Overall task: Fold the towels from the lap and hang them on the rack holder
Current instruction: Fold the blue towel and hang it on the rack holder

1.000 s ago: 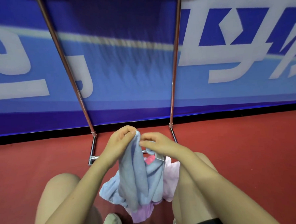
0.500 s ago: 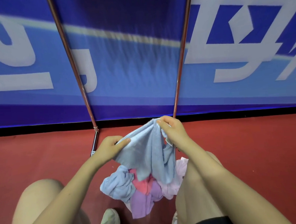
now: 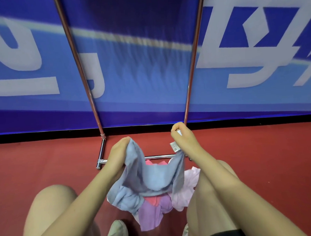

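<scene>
A light blue towel (image 3: 152,175) sags between my two hands above my lap. My left hand (image 3: 119,152) grips its left top corner. My right hand (image 3: 183,138) pinches the right corner, where a small white label (image 3: 174,146) hangs. Under it lies a heap of towels: another light blue one (image 3: 124,199), a pink-red one (image 3: 151,200), a purple one (image 3: 152,215) and a pale pink one (image 3: 187,188). The rack holder rises in front of me on two reddish poles (image 3: 84,73), (image 3: 193,67); its top bar is out of view.
The rack's chrome foot (image 3: 101,153) and low crossbar (image 3: 159,156) lie on the red floor (image 3: 45,159) just past my hands. A blue banner wall (image 3: 139,73) stands behind the rack. My knees flank the towel heap, and a shoe (image 3: 114,233) shows below.
My hands have moved apart and spread the light blue towel wide. My right hand went up and to the right; my left hand stayed low on the left. The view shifted slightly.
</scene>
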The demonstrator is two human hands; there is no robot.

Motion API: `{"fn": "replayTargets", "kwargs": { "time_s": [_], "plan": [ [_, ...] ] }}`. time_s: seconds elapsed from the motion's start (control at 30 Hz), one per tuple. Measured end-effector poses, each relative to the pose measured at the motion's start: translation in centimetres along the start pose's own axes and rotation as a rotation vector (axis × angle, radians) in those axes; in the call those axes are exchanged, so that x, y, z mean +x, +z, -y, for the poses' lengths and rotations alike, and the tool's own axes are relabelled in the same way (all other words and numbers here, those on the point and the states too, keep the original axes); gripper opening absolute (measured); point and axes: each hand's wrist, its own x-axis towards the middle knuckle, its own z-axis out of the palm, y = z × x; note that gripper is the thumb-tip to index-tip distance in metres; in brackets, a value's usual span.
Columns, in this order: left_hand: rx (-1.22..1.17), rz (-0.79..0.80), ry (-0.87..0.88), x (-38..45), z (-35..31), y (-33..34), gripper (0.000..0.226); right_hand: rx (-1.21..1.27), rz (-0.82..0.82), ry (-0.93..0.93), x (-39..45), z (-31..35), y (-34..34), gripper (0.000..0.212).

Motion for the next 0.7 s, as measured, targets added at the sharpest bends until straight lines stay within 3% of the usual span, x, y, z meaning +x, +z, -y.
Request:
{"fn": "replayTargets", "kwargs": {
  "time_s": [0.1, 0.23, 0.43, 0.57, 0.7],
  "plan": [
    [0.001, -0.008, 0.028, 0.0, -0.1, 0.8, 0.023, -0.056, 0.077, -0.004, 0.0, -0.1, 0.4, 0.018],
    [0.028, -0.007, 0.034, -0.2, -0.4, 1.7, 0.011, -0.175, 0.153, -0.143, -0.3, -0.4, 0.9, 0.023],
    [0.097, 0.049, 0.086, -0.5, -0.6, 2.3, 0.024, -0.413, 0.12, -0.223, -0.3, -1.0, 1.1, 0.016],
    [0.1, 0.054, 0.087, 0.0, -0.3, 1.9, 0.029, -0.377, 0.078, -0.217, -0.6, -0.8, 1.2, 0.019],
    [-0.057, 0.098, -0.052, 0.2, -0.2, 1.9, 0.023, -0.142, -0.002, -0.182, -0.6, 0.0, 0.9, 0.024]
  ]
}}
